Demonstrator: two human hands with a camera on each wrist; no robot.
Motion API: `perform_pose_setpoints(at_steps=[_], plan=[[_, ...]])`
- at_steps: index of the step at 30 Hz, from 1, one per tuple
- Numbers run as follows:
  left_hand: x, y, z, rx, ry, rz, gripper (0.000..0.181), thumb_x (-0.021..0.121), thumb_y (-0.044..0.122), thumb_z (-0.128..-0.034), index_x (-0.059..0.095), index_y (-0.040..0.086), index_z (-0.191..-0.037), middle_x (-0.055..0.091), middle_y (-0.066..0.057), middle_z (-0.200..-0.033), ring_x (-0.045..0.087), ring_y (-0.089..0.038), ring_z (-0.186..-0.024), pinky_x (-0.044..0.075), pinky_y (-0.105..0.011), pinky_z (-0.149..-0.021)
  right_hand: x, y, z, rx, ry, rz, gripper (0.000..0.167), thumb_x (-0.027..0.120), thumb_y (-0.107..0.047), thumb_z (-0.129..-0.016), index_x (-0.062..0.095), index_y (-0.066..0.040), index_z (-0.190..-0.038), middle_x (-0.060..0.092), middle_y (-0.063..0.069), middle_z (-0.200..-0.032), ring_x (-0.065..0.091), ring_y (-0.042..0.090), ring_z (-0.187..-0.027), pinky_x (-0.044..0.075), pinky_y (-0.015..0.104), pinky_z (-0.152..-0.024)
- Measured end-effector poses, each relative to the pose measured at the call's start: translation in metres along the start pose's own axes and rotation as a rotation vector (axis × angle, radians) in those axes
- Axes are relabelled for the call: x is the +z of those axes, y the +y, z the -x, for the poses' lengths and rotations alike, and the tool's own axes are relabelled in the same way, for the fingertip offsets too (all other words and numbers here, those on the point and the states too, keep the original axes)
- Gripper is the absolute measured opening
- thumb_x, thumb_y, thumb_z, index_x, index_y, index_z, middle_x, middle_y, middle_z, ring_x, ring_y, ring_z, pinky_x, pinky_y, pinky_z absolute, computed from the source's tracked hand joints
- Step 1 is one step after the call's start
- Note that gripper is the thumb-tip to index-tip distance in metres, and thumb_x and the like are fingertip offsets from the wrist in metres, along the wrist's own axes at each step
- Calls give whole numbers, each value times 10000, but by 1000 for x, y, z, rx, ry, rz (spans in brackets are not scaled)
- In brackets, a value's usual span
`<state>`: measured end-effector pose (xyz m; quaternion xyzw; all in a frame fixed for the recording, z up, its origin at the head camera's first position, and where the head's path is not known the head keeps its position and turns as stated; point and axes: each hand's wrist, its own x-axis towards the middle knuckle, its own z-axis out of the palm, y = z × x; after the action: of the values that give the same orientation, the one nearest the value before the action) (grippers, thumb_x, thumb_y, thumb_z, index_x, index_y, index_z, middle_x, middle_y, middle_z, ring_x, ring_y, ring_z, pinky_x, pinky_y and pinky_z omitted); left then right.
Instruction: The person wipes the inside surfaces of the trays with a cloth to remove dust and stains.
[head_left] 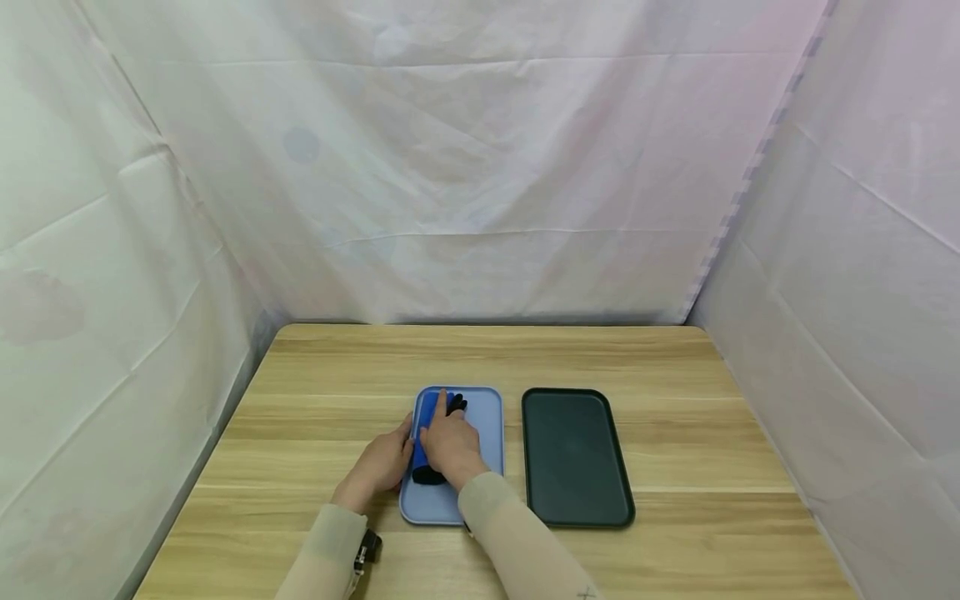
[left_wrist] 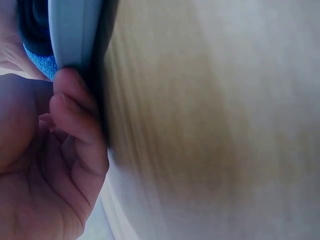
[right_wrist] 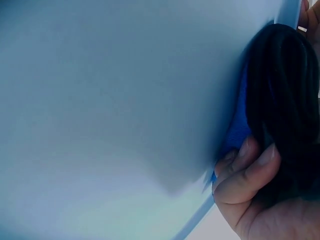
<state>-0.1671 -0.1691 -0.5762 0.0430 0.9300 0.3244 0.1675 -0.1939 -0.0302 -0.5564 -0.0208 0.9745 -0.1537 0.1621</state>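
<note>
A folded blue-and-black glove (head_left: 423, 450) lies lengthwise on the left side of a light blue tray (head_left: 491, 450). Black finger-like ends poke out at its far end, and its dark rolled end (right_wrist: 280, 75) shows large in the right wrist view. My right hand (head_left: 453, 446) is over the glove, forefinger stretched along the top, other fingers curled against its side. At the tray's left rim, my left hand (head_left: 386, 460) holds the edge; bent fingertips press the outer wall in the left wrist view. Its thumb is partly hidden there.
A dark green tray (head_left: 576, 458) stands just right of the blue one, a narrow gap between them. Both rest on a wood-grain table (head_left: 697, 417). White cloth walls (head_left: 480, 183) enclose the table at the back and both sides.
</note>
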Motion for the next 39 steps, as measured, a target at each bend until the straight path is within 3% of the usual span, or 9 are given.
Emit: perform_pose_setpoints(at_steps=[12, 23, 39], plan=[[-2, 1, -1, 7, 5, 2, 573, 445, 170, -1105, 269, 46, -1637, 568, -41, -611, 574, -148, -445, 495, -302, -500, 5, -2, 8, 9, -12, 10, 838, 540, -512, -1045, 149, -122, -1675, 604, 277, -1289, 626, 244, -686, 563, 417, -669], [-4, 0, -3, -4, -9, -4, 578, 441, 179, -1107, 260, 37, -1637, 584, -47, -662, 584, -153, -475, 498, -303, -530, 10, -3, 15, 13, 12, 41, 835, 545, -522, -1040, 180, -113, -1670, 624, 263, -1254, 634, 250, -688, 572, 423, -688], [-7, 2, -3, 10, 8, -45, 569, 440, 172, -1106, 274, 8, -1625, 563, -45, -661, 562, -148, -477, 485, -304, -586, 17, -4, 24, 16, 42, 69, 834, 535, -538, -1038, 174, -136, -1674, 611, 270, -1287, 628, 248, -630, 563, 410, -609]])
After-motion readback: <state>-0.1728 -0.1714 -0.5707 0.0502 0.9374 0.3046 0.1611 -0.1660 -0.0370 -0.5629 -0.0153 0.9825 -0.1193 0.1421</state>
